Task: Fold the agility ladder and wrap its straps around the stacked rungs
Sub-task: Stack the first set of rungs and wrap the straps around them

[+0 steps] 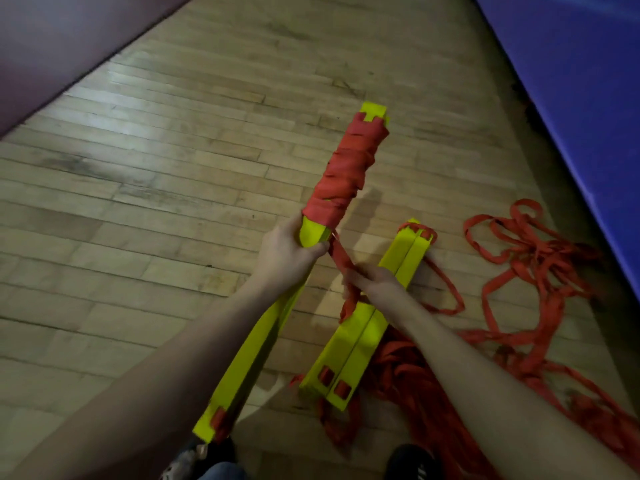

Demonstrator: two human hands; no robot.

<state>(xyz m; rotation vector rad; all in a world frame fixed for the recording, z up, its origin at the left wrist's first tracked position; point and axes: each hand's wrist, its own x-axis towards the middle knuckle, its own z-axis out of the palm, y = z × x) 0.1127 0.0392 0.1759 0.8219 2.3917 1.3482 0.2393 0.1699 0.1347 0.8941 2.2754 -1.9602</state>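
The pale wooden plank floor [173,188] carries a loose tangle of red webbing straps [526,271] to the right of the held bundle of stacked yellow plastic rungs [263,341], with a second yellow rung stack [367,327] lying between them. Wrapping looks about half done: the bundle's far half is bound in red. The left hand [287,254] grips the bundle just below the wrap; the right hand [377,282] pinches the taut red strap tail [341,261]. Next, that tail probably needs carrying round the bare near half under tension.

Gym: hardwood floor [173,174], blue mat [581,98]
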